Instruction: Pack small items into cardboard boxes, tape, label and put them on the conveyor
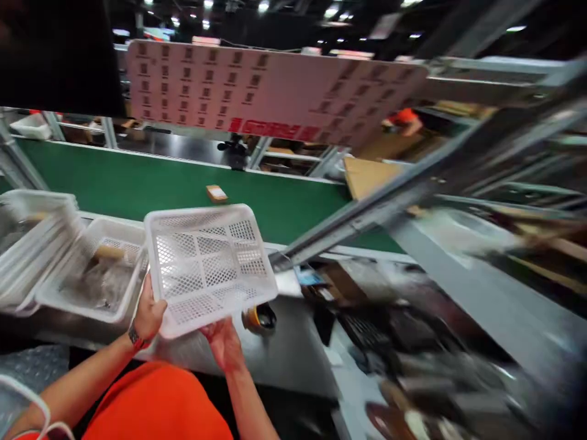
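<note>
Two bare hands hold one white mesh basket up in front of the person, tilted so its open side faces the camera. Starting at the far left, a stack of white trays leans at the edge of the grey worktable, and just beside it sits another white basket with clear-wrapped items and a tan piece inside. Next comes the left hand — a dark watch on its wrist — closed around the held basket's lower left corner, thumb up along the side wall. The right hand grips the bottom rim from below, fingers curled over the edge. The basket hangs above the table's front edge, overlapping the second basket's right rim in view; whether they touch I cannot tell. Just right of the right hand, a yellow-and-black object lies on the table. Behind all this runs a green conveyor belt carrying a small tan box. Further right, a grey metal rail slants across — everything beyond it is blurred dark clutter.
</note>
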Tool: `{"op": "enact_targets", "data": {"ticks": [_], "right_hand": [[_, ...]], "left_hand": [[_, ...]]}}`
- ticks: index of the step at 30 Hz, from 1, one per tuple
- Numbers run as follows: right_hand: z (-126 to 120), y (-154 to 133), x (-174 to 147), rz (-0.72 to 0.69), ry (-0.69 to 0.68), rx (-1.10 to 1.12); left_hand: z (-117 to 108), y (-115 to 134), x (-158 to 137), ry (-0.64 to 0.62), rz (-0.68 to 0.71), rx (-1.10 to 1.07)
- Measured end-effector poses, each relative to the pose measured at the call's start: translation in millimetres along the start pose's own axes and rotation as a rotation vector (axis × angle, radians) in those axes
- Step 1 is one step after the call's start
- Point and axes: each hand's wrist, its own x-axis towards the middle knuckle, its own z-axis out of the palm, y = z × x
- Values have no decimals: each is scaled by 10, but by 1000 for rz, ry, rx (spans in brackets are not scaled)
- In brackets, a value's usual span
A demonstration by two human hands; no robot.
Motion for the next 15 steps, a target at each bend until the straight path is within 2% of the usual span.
{"op": "enact_targets", "data": {"ticks": [2, 4, 7, 9, 12, 15], "right_hand": [[-7, 159, -233, -92, 239, 98], [-111, 343, -520, -155, 411, 224], [-334, 666, -1045, -212, 556, 437], [-470, 917, -1407, -227, 671, 543], [-637, 1342, -1860, -215, 925, 637], [-808, 1774, -2163, -177, 1161, 713]], "left_hand": [[190, -153, -95, -262, 46, -62], [343, -253, -146, -521, 107, -136], [551, -310, -188, -873, 170, -201], [661, -320, -219, -1081, 165, -196], [762, -341, -228, -1264, 144, -132], [840, -377, -146, -1268, 138, -38]]}}
